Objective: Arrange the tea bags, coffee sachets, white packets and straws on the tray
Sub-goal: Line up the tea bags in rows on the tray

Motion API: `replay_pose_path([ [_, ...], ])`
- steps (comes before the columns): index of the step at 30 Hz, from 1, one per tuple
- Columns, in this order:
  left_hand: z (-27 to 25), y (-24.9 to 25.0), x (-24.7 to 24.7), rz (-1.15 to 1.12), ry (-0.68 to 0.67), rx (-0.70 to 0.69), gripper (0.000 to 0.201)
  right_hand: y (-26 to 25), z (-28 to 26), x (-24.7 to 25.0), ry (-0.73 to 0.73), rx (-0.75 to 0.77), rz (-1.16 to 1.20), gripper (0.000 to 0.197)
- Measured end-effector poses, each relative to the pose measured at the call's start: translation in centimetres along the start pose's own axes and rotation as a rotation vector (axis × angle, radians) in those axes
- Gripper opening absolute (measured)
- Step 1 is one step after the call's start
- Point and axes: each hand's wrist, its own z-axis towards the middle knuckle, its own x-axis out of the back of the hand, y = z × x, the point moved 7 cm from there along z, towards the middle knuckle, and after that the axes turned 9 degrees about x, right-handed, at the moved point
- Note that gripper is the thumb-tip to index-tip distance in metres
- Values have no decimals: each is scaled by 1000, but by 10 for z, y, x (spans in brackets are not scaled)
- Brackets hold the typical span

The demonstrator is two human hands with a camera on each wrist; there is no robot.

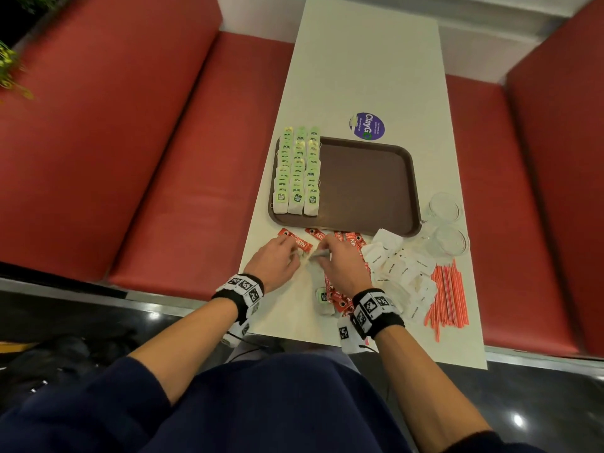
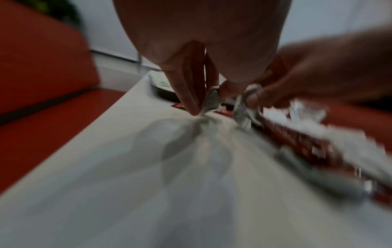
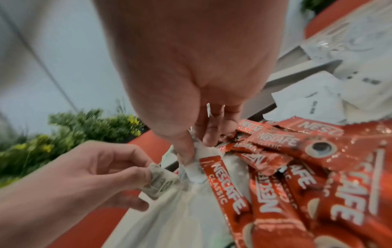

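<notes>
My left hand pinches a crumpled tea bag just above the table's near edge. My right hand pinches a second white tea bag right beside it. The brown tray lies beyond the hands, with three rows of green-tagged tea bags along its left side. Red coffee sachets lie under and around my right hand. White packets are heaped to the right, orange straws beyond them.
Another loose tea bag lies near my right wrist. Two clear glass cups stand right of the tray. A purple sticker marks the table behind the tray. Red bench seats flank the narrow white table.
</notes>
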Motion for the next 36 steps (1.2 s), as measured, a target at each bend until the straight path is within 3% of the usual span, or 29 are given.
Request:
replay_pose_path([
  [3, -1, -7, 16, -332, -29, 146, 6, 2, -6, 16, 75, -65, 221, 13],
  [7, -3, 1, 32, -638, -103, 188, 27, -4, -13, 36, 116, -95, 586, 14],
  [11, -3, 13, 38, -892, -191, 280, 36, -20, -16, 49, 97, -50, 945, 21],
  [16, -2, 35, 40, -1207, -318, 347, 40, -25, -7, 45, 143, -97, 1094, 21],
  [20, 5, 38, 45, -1092, -223, 263, 29, -30, 1, 42, 210, -136, 1149, 21],
  [27, 22, 17, 60, -1029, -35, 359, 31, -31, 8, 38, 211, -184, 1318, 19],
  [30, 27, 8, 64, -986, -56, 373, 24, -27, 14, 37, 220, -203, 1410, 10],
  [33, 29, 15, 66, -894, -115, 305, 19, -28, 22, 37, 217, -214, 1450, 26],
  [36, 34, 21, 68, -858, -90, 296, 14, -38, 29, 42, 164, -147, 1308, 29],
])
